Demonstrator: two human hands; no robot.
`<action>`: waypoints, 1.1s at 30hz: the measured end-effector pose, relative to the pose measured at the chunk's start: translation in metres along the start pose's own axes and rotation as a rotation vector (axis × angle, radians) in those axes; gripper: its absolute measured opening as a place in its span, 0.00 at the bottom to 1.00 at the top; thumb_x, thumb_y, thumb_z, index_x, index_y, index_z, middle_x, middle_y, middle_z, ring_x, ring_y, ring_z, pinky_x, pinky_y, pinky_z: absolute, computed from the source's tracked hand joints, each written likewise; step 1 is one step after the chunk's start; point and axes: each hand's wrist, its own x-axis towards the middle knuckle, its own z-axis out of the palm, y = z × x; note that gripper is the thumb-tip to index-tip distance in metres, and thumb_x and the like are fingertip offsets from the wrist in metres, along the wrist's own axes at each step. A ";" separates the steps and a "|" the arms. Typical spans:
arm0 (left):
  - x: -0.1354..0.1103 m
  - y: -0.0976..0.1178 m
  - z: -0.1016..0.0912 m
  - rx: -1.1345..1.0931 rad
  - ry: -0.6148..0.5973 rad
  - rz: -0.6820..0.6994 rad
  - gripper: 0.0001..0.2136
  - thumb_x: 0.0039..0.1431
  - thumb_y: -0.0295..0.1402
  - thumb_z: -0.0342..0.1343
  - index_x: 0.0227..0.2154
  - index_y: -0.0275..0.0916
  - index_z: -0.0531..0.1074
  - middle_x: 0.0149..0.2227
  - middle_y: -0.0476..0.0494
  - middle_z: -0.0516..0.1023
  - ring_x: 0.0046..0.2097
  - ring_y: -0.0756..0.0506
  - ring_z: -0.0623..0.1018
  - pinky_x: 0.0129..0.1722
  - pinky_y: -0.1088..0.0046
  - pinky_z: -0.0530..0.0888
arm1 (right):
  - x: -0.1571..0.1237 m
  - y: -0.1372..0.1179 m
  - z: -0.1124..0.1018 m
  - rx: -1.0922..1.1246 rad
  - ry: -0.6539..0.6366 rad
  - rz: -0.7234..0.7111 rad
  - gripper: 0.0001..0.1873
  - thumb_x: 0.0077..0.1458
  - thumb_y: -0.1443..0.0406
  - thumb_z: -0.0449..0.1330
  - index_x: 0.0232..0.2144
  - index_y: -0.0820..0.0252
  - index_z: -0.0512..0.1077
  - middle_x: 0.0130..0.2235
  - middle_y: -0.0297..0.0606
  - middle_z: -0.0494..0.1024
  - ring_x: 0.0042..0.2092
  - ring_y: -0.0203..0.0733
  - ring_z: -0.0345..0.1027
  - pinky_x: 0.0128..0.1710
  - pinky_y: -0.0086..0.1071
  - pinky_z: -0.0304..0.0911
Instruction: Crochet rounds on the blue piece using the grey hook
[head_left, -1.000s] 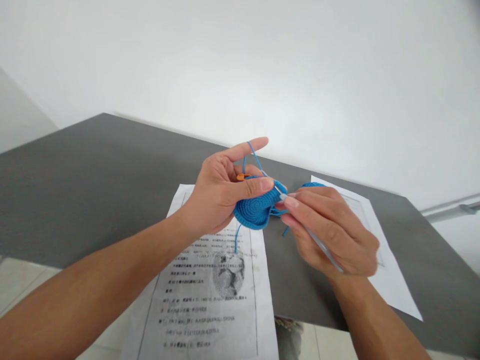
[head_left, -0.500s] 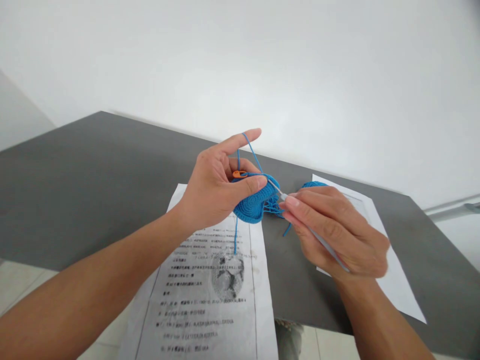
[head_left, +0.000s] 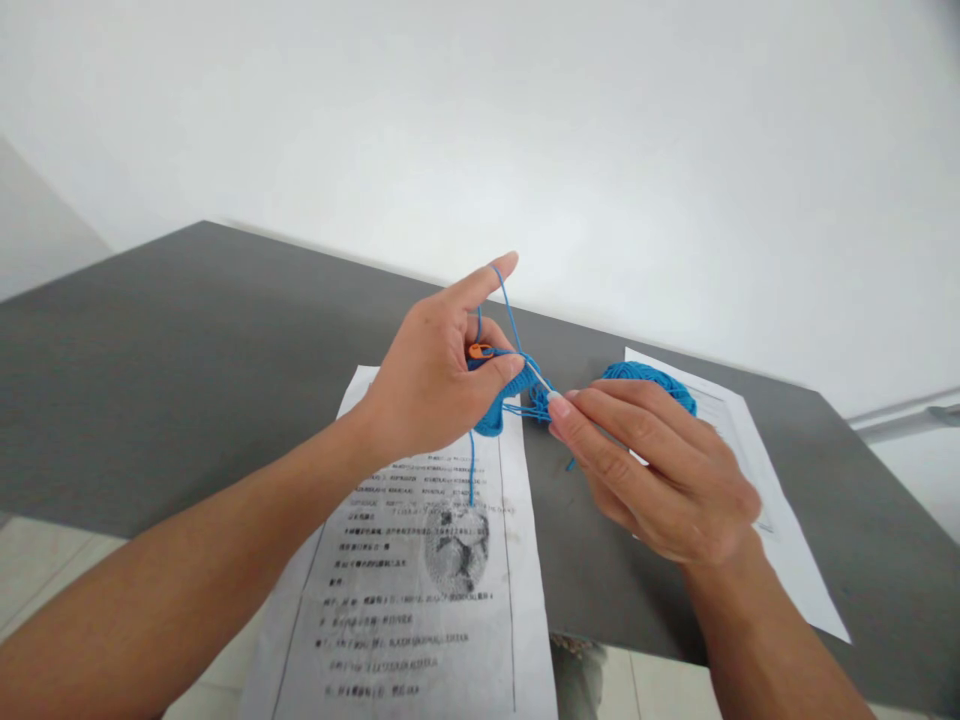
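Note:
Between thumb and fingers, my left hand [head_left: 442, 365] pinches a blue crocheted piece [head_left: 491, 413], much of it hidden by the thumb. Blue yarn [head_left: 510, 310] loops over the raised left index finger and runs down to the piece's upper edge. An orange stitch marker [head_left: 480, 351] hangs at that edge beside the left thumb. My right hand [head_left: 660, 460] is closed round a crochet hook [head_left: 538, 376]; its thin metal tip meets the edge of the piece. A loose yarn tail [head_left: 472, 470] dangles below the work.
A ball of blue yarn [head_left: 651, 382] lies behind my right hand on a white sheet [head_left: 799, 560]. Beneath my left hand, a printed page [head_left: 405, 640] with a picture overhangs the front edge of the grey table [head_left: 225, 380]. A white wall [head_left: 480, 130] stands behind.
My right hand and the hook have shifted slightly left, uncovering more of the yarn ball. The crocheted piece has turned, so less of its flat face shows.

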 end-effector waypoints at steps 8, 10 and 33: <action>-0.001 -0.004 -0.004 -0.028 -0.181 -0.013 0.39 0.56 0.23 0.66 0.72 0.37 0.67 0.29 0.48 0.82 0.25 0.50 0.73 0.24 0.74 0.67 | 0.002 0.005 -0.008 0.310 0.184 0.302 0.21 0.58 0.75 0.71 0.51 0.53 0.83 0.37 0.39 0.87 0.34 0.46 0.81 0.32 0.43 0.81; -0.002 -0.003 -0.004 -0.073 -0.225 -0.030 0.38 0.57 0.24 0.66 0.72 0.38 0.68 0.31 0.46 0.83 0.24 0.50 0.74 0.24 0.74 0.67 | -0.003 0.007 -0.008 0.440 0.220 0.411 0.20 0.58 0.75 0.72 0.50 0.52 0.84 0.35 0.38 0.87 0.32 0.46 0.81 0.29 0.42 0.80; -0.017 -0.012 0.019 -0.172 0.033 0.063 0.37 0.57 0.27 0.70 0.70 0.41 0.70 0.32 0.47 0.86 0.28 0.47 0.78 0.29 0.71 0.79 | 0.017 -0.033 0.047 0.628 0.631 0.775 0.10 0.64 0.69 0.67 0.46 0.52 0.85 0.36 0.36 0.84 0.29 0.38 0.78 0.25 0.34 0.76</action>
